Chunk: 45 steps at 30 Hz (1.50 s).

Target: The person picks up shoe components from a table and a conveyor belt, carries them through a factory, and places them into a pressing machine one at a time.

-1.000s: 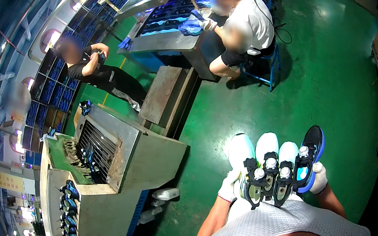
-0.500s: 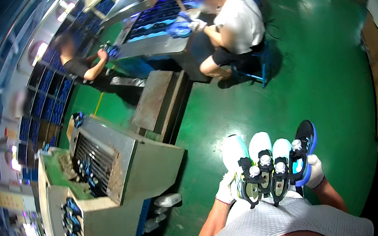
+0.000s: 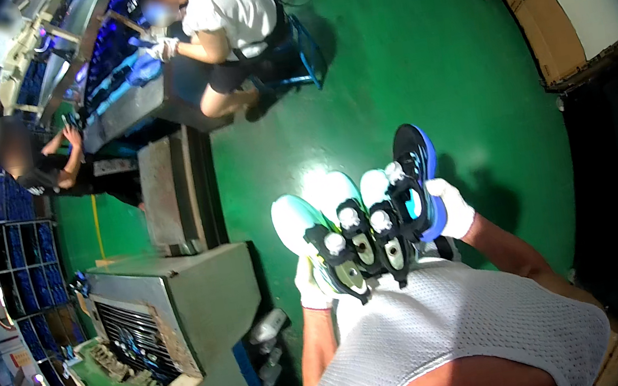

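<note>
I have my gloved left hand (image 3: 311, 283) clamped on a pale mint shoe (image 3: 295, 221) and my gloved right hand (image 3: 452, 208) clamped on a black-and-blue shoe (image 3: 414, 144), with two more pale shoes (image 3: 339, 188) side by side between them, in front of the white shirt (image 3: 455, 315). White knobs (image 3: 335, 243) on black fittings (image 3: 319, 239) top all four; a pale machine (image 3: 217, 302) stands near left, and a seated person (image 3: 238, 12) holds something blue (image 3: 144, 69) at the far-left surface (image 3: 125, 109).

Left fingers (image 3: 306, 272) gloved, gripping; right fingers (image 3: 438, 189) likewise
</note>
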### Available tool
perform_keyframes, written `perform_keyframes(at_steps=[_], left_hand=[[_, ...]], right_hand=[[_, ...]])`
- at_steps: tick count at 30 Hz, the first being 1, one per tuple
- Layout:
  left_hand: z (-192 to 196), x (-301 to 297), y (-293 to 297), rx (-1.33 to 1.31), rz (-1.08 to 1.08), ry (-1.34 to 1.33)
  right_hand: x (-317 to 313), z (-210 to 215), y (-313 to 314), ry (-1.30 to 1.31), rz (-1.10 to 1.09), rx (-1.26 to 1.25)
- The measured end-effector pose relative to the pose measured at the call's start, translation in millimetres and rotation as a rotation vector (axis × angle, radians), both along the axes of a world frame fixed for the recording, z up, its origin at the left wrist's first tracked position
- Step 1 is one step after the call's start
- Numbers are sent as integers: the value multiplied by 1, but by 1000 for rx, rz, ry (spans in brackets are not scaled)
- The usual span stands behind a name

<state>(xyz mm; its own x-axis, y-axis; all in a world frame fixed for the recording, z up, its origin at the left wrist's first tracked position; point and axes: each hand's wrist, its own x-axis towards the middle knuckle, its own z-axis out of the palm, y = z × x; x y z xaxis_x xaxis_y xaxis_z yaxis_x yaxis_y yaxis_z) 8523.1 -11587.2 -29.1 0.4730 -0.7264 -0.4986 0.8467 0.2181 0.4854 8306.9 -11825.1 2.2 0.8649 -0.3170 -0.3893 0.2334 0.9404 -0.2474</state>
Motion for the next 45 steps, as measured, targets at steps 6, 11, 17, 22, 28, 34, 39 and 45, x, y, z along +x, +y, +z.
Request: perform_keyframes(at_steps=[6, 11, 17, 22, 28, 34, 39, 45], left_hand=[[-7, -2, 20, -222, 18, 146], [-6, -21, 20, -244, 86, 150], [17, -46, 5, -333, 103, 270], [11, -52, 9, -183, 91, 186], [-21, -50, 28, -45, 81, 164], [6, -42, 23, -191, 50, 324], [20, -40, 23, -225, 62, 398], [12, -58, 22, -113, 65, 220]], right_hand=[[13, 25, -4, 98, 85, 23], [21, 37, -7, 28, 85, 89], [22, 23, -12, 85, 165, 32], [19, 4, -12, 84, 186, -7], [24, 34, -1, -20, 181, -51], [36, 45, 8, -29, 173, -70], [46, 63, 9, 24, 277, -284], [40, 40, -6, 69, 258, 91]])
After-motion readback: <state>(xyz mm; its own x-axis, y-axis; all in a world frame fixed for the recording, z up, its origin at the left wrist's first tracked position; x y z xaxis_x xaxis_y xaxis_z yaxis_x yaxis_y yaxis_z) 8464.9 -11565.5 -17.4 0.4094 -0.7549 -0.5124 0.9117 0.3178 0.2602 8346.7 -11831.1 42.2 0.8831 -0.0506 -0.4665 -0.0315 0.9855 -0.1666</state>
